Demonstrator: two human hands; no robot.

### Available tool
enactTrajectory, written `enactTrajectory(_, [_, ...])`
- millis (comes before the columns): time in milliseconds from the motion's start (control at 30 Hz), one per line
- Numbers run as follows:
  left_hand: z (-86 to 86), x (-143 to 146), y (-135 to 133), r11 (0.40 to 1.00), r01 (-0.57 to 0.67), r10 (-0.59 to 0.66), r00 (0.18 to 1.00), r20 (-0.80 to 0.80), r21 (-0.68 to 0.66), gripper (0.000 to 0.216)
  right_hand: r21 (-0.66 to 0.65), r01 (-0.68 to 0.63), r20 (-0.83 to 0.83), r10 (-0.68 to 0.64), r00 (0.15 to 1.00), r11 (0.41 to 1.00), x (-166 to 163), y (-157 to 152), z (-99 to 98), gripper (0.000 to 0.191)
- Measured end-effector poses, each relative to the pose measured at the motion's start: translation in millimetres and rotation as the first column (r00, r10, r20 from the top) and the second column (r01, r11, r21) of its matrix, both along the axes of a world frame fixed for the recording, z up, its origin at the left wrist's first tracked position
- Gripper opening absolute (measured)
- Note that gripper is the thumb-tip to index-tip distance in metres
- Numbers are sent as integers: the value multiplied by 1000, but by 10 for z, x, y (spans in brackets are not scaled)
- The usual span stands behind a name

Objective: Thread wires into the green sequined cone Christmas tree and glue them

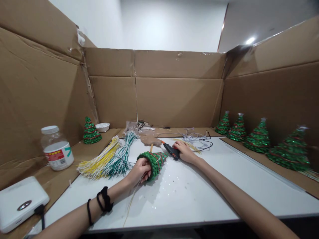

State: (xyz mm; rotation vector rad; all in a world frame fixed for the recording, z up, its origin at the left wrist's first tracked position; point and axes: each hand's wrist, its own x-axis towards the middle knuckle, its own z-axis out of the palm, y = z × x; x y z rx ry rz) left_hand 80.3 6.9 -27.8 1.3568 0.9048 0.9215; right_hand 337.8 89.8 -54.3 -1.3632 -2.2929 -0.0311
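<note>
A small green Christmas tree [157, 163] with red trim lies tipped on its side above the white board, its hollow base turned toward me. My left hand [140, 171] has its fingers curled inside that base, gripping the rim; some fingertips are hidden. From under this hand a thin pale strand [130, 205] trails down to the board. My right hand [184, 151] is closed around the black glue gun [171, 151], whose orange tip points left, just above the tree. A tan stick [151, 148] shows behind the tree's base.
Bundles of yellow-white [101, 161] and green-white strands [122, 156] lie left. Finished trees [256, 136] stand along the right, another tree [91, 131] at left. A jar [57, 149], white box [23, 202], bowl [102, 127] and tangled wires [196, 136] sit inside cardboard walls [176, 99].
</note>
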Motion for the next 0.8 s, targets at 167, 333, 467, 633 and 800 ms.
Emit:
enactTrajectory(167, [103,-78,59,996,91,-92,995,-42,-15,4,19,30,2,-30,1000,999,124,61,-45,43])
enactTrajectory(333, [331,-299,137,942,330,-336,917,-215,-66,6,41,-7,-6,8,1000,999,175,124,-140,39])
enactTrajectory(467, [372,-421,195,916,394,-399,885,-238,-74,5,35,-64,-102,67,992,997,157,119,-125,38])
enactTrajectory(633, [262,-424,306,861,500,-507,823,-255,-97,14,10,-39,-516,39,856,999,-179,-198,274,34])
enactTrajectory(800, [184,-433,382,867,486,-498,838,-224,-109,17,-157,-405,-668,206,715,901,-805,-654,672,18])
